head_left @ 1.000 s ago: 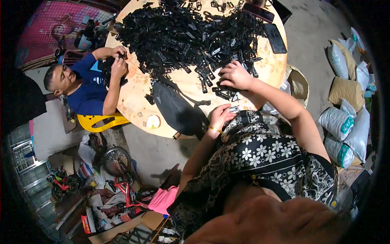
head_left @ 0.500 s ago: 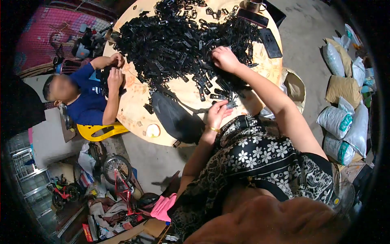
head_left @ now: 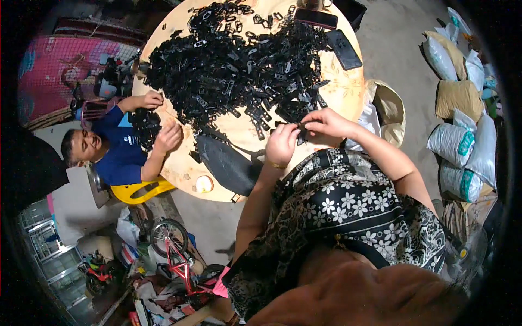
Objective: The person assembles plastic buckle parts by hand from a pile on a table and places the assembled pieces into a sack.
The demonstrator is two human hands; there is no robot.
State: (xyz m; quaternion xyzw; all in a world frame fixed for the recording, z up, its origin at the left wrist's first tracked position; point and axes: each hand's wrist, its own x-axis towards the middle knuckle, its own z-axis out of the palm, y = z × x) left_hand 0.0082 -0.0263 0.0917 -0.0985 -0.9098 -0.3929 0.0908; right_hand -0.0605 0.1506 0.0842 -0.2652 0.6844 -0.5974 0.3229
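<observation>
At the near edge of the round table (head_left: pixel 342 89), both my hands come together over a small black plastic piece (head_left: pixel 300 134). My left hand (head_left: pixel 282 143) pinches it from one side. Bent over its other side are the fingers of my right hand (head_left: pixel 330 123), closed on the piece. The fingers partly hide its shape. Beyond them spreads a large heap of black plastic clip-like pieces (head_left: pixel 234 70), several with slots. A dark grey bag (head_left: pixel 225 163) with a strap lies left of my left hand.
Across at the left, a person in a blue shirt (head_left: pixel 117 149) sits by a smaller group of black pieces (head_left: pixel 145 127). Two phones (head_left: pixel 344 50) (head_left: pixel 315 18) lie at the far right. A whitish round object (head_left: pixel 204 184) rests near the edge. An open sack (head_left: pixel 389 108) stands beside the table.
My right hand has come back from the heap to my left hand and now works at the piece with it. The other person's hands have moved apart.
</observation>
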